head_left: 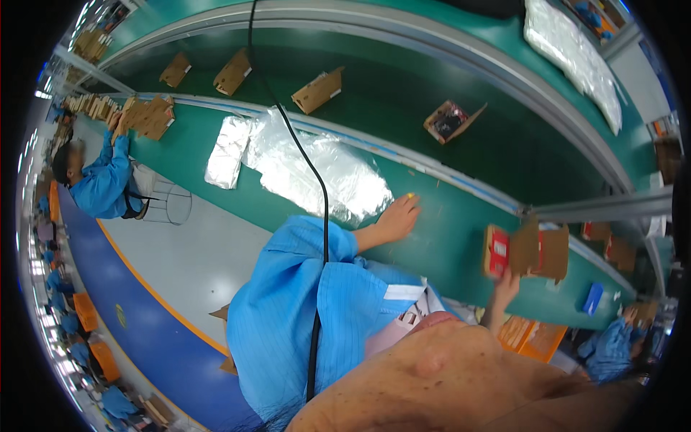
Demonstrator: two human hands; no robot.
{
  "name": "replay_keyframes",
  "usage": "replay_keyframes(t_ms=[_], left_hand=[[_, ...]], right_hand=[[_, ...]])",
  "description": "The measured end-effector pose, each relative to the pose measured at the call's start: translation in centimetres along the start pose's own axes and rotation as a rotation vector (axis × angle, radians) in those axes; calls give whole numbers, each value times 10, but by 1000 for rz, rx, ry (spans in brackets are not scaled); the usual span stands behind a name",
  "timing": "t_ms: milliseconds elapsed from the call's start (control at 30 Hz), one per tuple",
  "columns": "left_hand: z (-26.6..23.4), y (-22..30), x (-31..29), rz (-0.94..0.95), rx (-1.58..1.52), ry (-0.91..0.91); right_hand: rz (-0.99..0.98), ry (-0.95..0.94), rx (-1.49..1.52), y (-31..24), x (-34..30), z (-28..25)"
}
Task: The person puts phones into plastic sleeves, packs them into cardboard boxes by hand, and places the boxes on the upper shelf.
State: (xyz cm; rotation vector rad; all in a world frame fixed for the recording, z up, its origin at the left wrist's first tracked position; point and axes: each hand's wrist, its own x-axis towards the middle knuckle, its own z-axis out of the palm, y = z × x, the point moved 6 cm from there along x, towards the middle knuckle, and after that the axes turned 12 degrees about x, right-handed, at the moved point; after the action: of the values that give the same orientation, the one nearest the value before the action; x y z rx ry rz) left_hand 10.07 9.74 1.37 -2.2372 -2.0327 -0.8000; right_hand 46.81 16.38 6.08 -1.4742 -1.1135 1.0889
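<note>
Head view: red box (498, 250) at the far end of the blurred right hand (507, 286), apparently in its grip.

Free room: bare green bench (452, 234) is lying open between the left hand (397, 218) and the red-and-white box (496, 250).
Obstacle, left: glossy plastic bags (317, 173) are spreading just beside the left hand; a folded silvery stack (228, 153) is lying past them.
Obstacle, nearest the camera: black cable (322, 183) is hanging across the bags.
Obstacle, right: the right hand (507, 285) is gripping the box, and brown cardboard (553, 253) is standing alongside, blocking that side.
Obstacle, far edge: metal rail (432, 168) is running lengthwise, meeting a metal post (604, 209).
</note>
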Motion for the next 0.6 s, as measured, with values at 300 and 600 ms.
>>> replay_keyframes(t_ms=[300,600], left_hand=[[-49,-9,-28,-54,-77,161],[-47,-45,-42,-235,172,124]], right_hand=[[-1014,-306,-1019,-25,-48,177],[-557,-106,-419,-15,6,101]])
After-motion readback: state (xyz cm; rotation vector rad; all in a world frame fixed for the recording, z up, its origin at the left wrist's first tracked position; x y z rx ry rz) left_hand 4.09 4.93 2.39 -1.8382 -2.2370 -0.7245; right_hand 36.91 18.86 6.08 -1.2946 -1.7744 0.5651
